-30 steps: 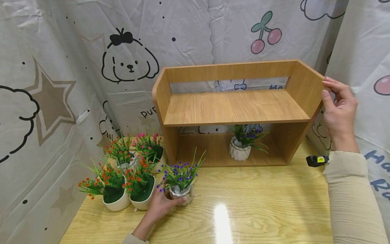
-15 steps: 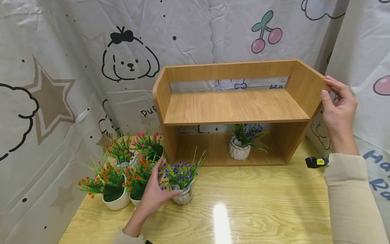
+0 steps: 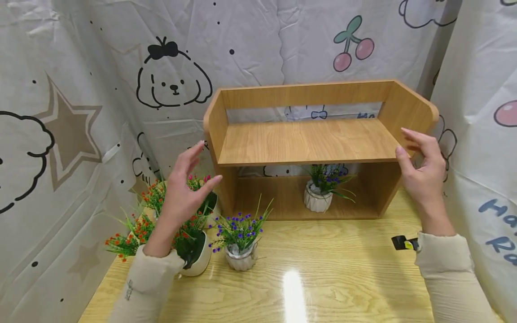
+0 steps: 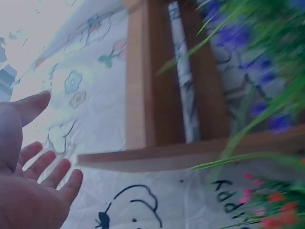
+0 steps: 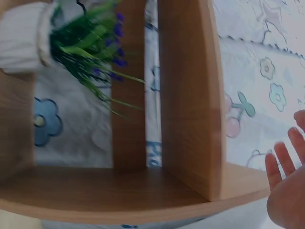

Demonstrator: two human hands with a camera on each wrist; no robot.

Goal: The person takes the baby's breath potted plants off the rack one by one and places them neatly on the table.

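Note:
A two-tier wooden shelf (image 3: 315, 141) stands at the back of the table. My left hand (image 3: 181, 193) is raised by its left end, over the flowerpots, fingers spread and holding nothing. Near the shelf's right side, my right hand (image 3: 424, 175) hovers with fingers parted, also holding nothing. On the lower tier sits a white pot with purple flowers (image 3: 318, 202), seen sideways in the right wrist view. Another potted plant with purple flowers (image 3: 241, 258) stands on the table before the shelf's left end. In the left wrist view, its blurred purple flowers (image 4: 233, 36) fill the upper right.
Left of the shelf stand several potted plants with orange flowers (image 3: 139, 231) and pink flowers (image 3: 195, 183), partly hidden by my left arm. A patterned curtain (image 3: 258, 45) hangs behind and at both sides. The wooden table (image 3: 343, 260) extends in front of the shelf.
My left hand has left the purple-flowered pot on the table and risen toward the shelf's left side. My right hand has come off the shelf's right panel and moved left and down.

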